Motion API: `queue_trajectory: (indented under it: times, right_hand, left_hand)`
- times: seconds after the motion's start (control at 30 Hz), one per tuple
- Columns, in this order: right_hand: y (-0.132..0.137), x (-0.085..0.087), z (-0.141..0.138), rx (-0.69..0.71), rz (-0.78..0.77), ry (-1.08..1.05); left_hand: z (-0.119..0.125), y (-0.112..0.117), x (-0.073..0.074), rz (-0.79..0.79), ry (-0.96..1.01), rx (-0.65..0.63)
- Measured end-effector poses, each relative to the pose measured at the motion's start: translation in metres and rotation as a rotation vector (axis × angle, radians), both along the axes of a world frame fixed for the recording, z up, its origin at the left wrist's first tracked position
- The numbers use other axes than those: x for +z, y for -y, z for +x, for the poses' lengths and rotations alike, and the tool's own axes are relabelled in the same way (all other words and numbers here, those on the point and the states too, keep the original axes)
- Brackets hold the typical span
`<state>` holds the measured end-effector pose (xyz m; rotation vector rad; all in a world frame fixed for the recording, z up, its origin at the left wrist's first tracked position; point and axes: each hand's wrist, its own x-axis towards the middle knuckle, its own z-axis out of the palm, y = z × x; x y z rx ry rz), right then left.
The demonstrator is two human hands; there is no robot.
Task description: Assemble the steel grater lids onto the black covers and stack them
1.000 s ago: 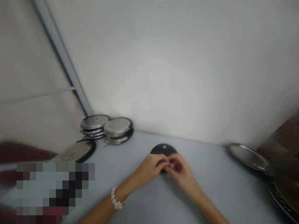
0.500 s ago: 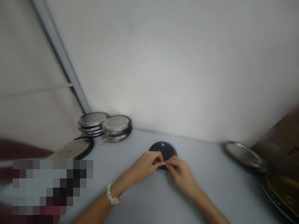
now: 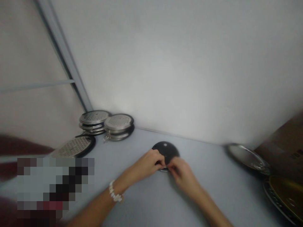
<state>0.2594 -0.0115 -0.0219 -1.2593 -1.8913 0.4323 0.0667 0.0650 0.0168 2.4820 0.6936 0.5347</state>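
White walls [image 3: 180, 69] meet in a corner behind a pale grey table [image 3: 213, 192], and a grey metal strip [image 3: 63, 53] runs up the wall far to the left of the hands.

Both arms reach in from the bottom of the view, and the 2 hands sit close together, fingers curled inward and meeting at the near edge of a black round disc [image 3: 168, 148]. The disc lies flat on the table, mostly beyond the hands, with a small pale hole near its far edge. A thin metal rim [image 3: 163, 170] shows just under the fingers. The left hand [image 3: 149, 164], angled in from the lower left, wears a white beaded bracelet [image 3: 115, 191] at the wrist. The right hand [image 3: 182, 178] comes in from the lower right. The fingers hide whatever lies between them, so I cannot tell if they are pinching something.

Beyond and left of the hands, 2 stacks of perforated metal discs [image 3: 94, 118] stand near the corner, and a flat perforated disc [image 3: 74, 147] lies nearer. Well to the right of the hands lie a silver tray [image 3: 247, 158] and a gold-coloured dish [image 3: 286, 195], next to a brown cardboard box [image 3: 284, 142]. A pixelated patch [image 3: 55, 186] covers the lower left.
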Motion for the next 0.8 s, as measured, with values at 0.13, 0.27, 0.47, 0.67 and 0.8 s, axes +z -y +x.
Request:
queue_trajectory:
  times: [0.13,0.27,0.47,0.67,0.8]
  right_hand:
    - [-0.001,-0.001,0.002,0.039,0.004,-0.001]
    - [-0.001,-0.001,0.003,0.058,0.021,0.013]
    - [-0.002,0.0,0.002,0.04,-0.011,0.039]
    - [-0.001,0.001,0.002,0.028,-0.016,0.045]
    - [0.001,0.003,0.002,0.026,-0.008,0.046]
  left_hand:
    - [0.001,-0.003,-0.004,-0.007,0.05,-0.012]
    - [0.003,-0.004,-0.004,-0.078,0.047,0.022]
    - [0.007,-0.002,-0.002,-0.165,0.001,0.123]
    - [0.004,-0.006,-0.003,-0.334,0.098,0.087]
    - [-0.001,-0.012,-0.002,-0.315,0.132,0.034]
